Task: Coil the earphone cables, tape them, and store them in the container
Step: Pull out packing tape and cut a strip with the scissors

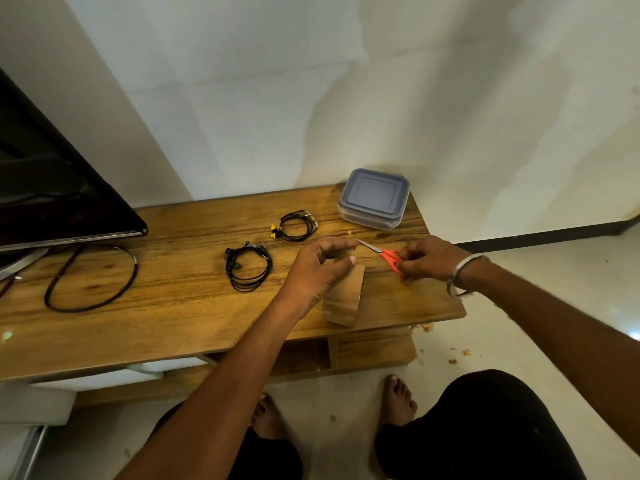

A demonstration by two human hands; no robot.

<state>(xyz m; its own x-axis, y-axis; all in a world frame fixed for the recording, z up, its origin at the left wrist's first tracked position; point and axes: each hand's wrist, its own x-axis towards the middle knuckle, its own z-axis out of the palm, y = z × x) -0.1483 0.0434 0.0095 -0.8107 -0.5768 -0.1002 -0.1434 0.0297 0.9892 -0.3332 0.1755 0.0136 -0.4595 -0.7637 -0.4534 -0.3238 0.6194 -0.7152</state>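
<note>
Pinching a tape strip [346, 253] pulled from the roll [343, 299], the left hand [318, 268] is holding it taut — the right hand [429, 259] is gripping orange scissors [384, 254]. Two coiled earphones [247, 268] [297, 225] are lying untaped on the counter [138, 306]; container [374, 198] closed.

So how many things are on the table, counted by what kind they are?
Coiled earphones: 2, one with yellow tips, one all black
Scissors: 1, held by the right hand
Tape roll: 1, its strip pinched by the left hand
Container with lid: 1
Thick black cable: 1
Total: 6
</note>
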